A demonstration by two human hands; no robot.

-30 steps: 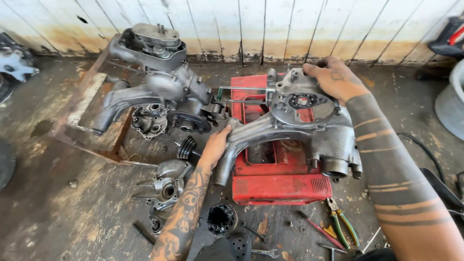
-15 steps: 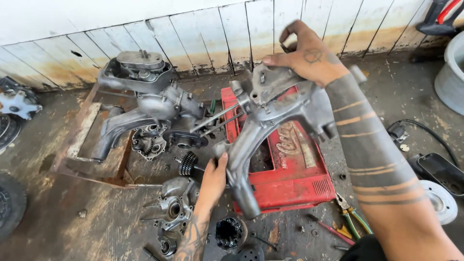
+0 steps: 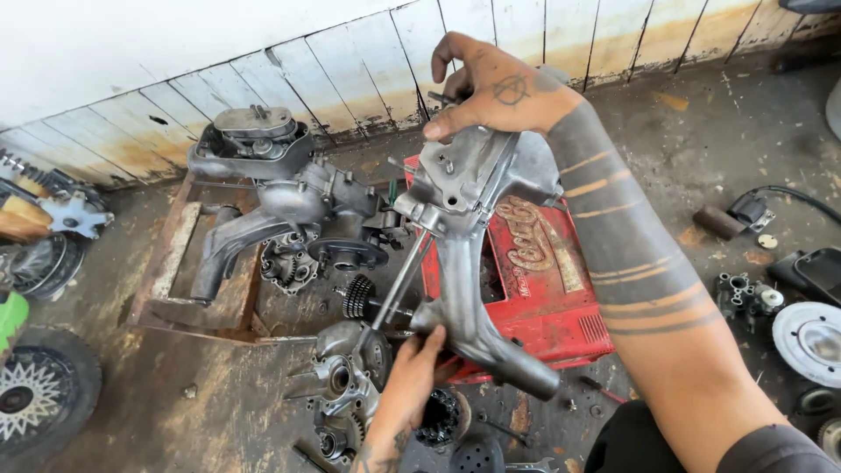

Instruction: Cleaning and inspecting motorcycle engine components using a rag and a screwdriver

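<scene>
A grey metal engine casing [image 3: 469, 254] is lifted and tilted on end over a red plastic crate [image 3: 543, 280]. My right hand [image 3: 491, 88] grips its top end. My left hand [image 3: 412, 381] supports its lower arm near the bottom, fingers closed around the casting. A thin steel rod [image 3: 399, 285] runs down from the casing toward my left hand. A second engine block [image 3: 289, 206] rests on a wooden frame [image 3: 180, 263] to the left.
A small casing half [image 3: 342, 377], a gear cluster [image 3: 357, 298] and a black sprocket [image 3: 438, 419] lie on the dirty concrete floor near my left hand. A wheel [image 3: 35, 394] sits far left. A round metal plate [image 3: 810, 337] and small parts lie right. A white plank wall stands behind.
The casing has been raised off the red crate and turned upright. My right hand has moved up with it, and my left hand has shifted down under its lower arm.
</scene>
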